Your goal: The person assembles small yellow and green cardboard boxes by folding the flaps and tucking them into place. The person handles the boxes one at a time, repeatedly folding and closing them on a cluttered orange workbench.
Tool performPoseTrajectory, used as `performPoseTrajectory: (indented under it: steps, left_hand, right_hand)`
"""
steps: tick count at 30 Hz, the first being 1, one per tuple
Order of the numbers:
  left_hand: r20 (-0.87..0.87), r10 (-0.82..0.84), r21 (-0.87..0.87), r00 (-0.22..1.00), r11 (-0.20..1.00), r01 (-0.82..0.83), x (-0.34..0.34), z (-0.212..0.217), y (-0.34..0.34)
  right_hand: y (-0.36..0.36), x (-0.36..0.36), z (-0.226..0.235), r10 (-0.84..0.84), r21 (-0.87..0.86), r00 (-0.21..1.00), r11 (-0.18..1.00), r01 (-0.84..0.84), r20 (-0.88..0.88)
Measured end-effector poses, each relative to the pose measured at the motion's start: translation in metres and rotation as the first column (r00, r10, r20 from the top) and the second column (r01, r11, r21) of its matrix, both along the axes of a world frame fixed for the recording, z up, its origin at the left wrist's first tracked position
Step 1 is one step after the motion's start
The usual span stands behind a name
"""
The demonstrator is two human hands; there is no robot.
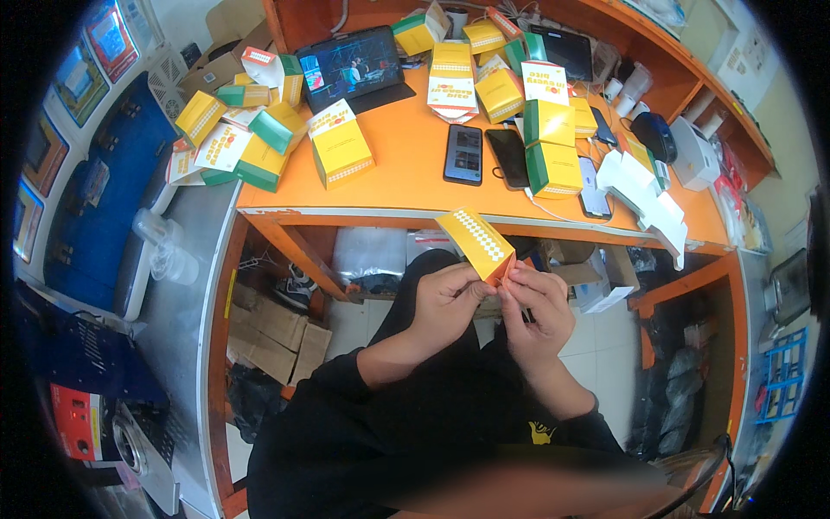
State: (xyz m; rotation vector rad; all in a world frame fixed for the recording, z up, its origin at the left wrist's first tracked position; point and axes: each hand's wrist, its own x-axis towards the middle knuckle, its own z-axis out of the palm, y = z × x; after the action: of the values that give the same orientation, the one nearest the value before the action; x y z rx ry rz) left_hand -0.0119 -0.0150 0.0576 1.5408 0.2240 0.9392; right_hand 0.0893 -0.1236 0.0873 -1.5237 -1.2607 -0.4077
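Observation:
A small yellow paperboard box (477,244) with a white diamond pattern and an orange-red end is held above my lap, in front of the table edge. My left hand (451,298) grips its lower left side, thumb pressed near the bottom corner. With fingertips pinched together, my right hand (536,310) holds the orange-red flap at the box's right end. The underside of the box and some fingers are hidden. Beyond it, a yellow box (342,156) with a white lid stands on the orange table (402,195).
Folded yellow, green and white boxes (251,130) are piled at the table's left end. More stacked boxes (552,143) stand right of centre. Between them are a tablet (353,69) and two phones (463,154). A white carton piece (644,199) overhangs the front edge at the right.

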Motion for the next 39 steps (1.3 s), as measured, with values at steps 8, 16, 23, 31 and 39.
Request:
performPoseTrajectory:
  steps: [8,16,23,31,39]
  left_hand:
    - [0.079,-0.103,-0.171,0.992,0.979,0.115,-0.001,-0.005,-0.004]
    - [0.385,-0.078,-0.566,0.920,0.767,0.302,0.006,-0.016,0.013]
    - [0.476,-0.220,-0.570,0.852,0.661,0.489,0.008,-0.018,0.012]
    - [0.031,0.249,0.501,0.968,0.834,-0.231,0.011,-0.013,0.001]
    - [0.224,0.109,0.576,0.969,0.787,-0.222,0.003,-0.011,0.003]
  right_hand:
    - [-0.003,-0.002,0.004,-0.011,-0.127,0.979,0.991,0.038,0.205]
    - [-0.009,-0.011,-0.029,0.260,-0.143,0.965,0.956,-0.256,0.009]
    - [-0.017,0.012,-0.051,0.538,0.509,0.534,0.833,-0.218,-0.652]
    - [-0.018,0.011,-0.041,0.176,0.246,0.638,0.969,0.021,-0.750]
    - [-0.021,0.012,-0.054,0.176,0.189,0.682,0.980,-0.057,-0.709]
